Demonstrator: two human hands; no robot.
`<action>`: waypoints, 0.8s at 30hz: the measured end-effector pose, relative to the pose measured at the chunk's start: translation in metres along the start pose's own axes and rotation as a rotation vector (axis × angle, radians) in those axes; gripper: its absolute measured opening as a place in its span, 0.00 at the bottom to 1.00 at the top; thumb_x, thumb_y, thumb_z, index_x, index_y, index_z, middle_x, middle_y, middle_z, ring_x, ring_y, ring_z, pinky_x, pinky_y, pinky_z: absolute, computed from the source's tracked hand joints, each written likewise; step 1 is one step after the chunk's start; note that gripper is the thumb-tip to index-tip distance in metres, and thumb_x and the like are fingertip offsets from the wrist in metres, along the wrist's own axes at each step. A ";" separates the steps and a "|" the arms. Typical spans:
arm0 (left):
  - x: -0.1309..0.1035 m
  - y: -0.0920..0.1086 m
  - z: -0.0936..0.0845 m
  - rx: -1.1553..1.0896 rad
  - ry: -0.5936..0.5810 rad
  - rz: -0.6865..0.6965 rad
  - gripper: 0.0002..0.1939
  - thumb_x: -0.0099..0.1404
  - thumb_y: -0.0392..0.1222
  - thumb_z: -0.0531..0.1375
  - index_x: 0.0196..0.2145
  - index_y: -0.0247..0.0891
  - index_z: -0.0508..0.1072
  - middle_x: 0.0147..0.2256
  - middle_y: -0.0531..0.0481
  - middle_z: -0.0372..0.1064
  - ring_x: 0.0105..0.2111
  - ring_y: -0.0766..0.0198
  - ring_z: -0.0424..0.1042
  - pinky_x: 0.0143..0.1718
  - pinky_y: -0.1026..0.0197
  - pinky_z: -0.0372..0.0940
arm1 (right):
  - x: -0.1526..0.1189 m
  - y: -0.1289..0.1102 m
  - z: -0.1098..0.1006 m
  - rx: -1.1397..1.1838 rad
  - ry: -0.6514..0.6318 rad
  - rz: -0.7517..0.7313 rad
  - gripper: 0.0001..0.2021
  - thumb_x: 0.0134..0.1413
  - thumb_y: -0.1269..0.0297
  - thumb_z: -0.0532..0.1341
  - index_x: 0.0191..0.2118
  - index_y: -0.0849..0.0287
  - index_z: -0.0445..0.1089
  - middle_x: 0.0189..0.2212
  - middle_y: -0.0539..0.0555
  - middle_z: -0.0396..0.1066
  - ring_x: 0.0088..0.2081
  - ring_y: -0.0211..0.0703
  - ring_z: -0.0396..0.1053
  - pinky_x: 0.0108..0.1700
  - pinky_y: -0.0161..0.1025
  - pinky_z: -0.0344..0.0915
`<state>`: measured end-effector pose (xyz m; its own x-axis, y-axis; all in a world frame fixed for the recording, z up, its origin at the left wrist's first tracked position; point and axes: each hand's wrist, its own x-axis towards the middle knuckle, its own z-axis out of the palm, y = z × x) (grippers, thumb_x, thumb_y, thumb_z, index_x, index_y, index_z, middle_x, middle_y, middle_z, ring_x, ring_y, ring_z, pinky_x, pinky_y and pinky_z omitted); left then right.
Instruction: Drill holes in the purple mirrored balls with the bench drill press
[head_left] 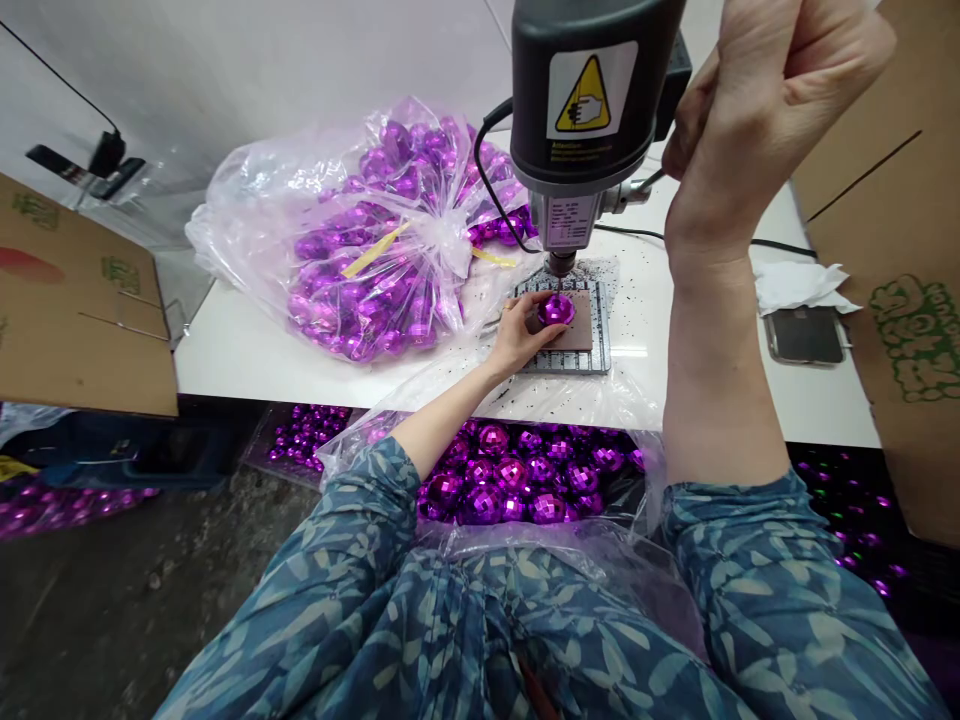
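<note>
A faceted purple ball point(557, 311) rests on a brown pad on the metal base point(601, 340) of a small drill press point(577, 100). My left hand point(517, 335) grips this ball from the left, thumb and fingers around its sides. Just above it is the drill chuck point(561, 263); the bit's tip is hard to make out. My right hand point(772, 110) is raised at the machine's right side, closed in a fist around its feed lever point(637, 188), most of which is hidden by the hand.
A tied clear bag point(255, 200) of purple balls lies left of the press. An open bag of purple balls point(510, 475) sits below the table edge. A phone point(806, 335) lies under white tissue point(802, 287) at right. Cardboard boxes point(82, 300) flank the white table point(225, 350). Dark shavings surround the base.
</note>
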<state>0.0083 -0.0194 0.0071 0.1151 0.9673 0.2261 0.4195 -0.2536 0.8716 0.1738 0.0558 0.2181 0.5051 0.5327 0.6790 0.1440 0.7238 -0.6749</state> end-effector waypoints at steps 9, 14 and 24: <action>0.005 -0.014 0.011 -0.136 -0.020 0.011 0.29 0.63 0.48 0.77 0.58 0.42 0.75 0.56 0.41 0.77 0.60 0.48 0.74 0.65 0.43 0.68 | -0.009 -0.001 -0.010 0.121 -0.027 -0.137 0.29 0.68 0.77 0.57 0.21 0.53 0.39 0.14 0.43 0.36 0.17 0.28 0.36 0.28 0.40 0.38; 0.001 -0.014 0.010 -0.132 -0.028 0.008 0.29 0.64 0.49 0.76 0.58 0.43 0.74 0.56 0.41 0.76 0.61 0.48 0.73 0.67 0.41 0.67 | -0.030 -0.007 -0.017 0.195 0.019 -0.252 0.35 0.61 0.37 0.61 0.20 0.56 0.42 0.13 0.44 0.42 0.17 0.26 0.37 0.28 0.39 0.38; 0.002 -0.015 0.010 -0.118 -0.026 -0.001 0.29 0.63 0.50 0.77 0.57 0.45 0.75 0.54 0.43 0.76 0.60 0.47 0.74 0.67 0.40 0.67 | -0.063 0.017 -0.035 0.153 0.111 -0.258 0.39 0.66 0.38 0.62 0.26 0.58 0.35 0.17 0.45 0.34 0.17 0.23 0.41 0.28 0.36 0.36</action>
<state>0.0108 -0.0142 -0.0098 0.1387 0.9666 0.2155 0.3105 -0.2490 0.9174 0.1740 0.0194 0.1533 0.5598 0.2775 0.7808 0.1541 0.8910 -0.4272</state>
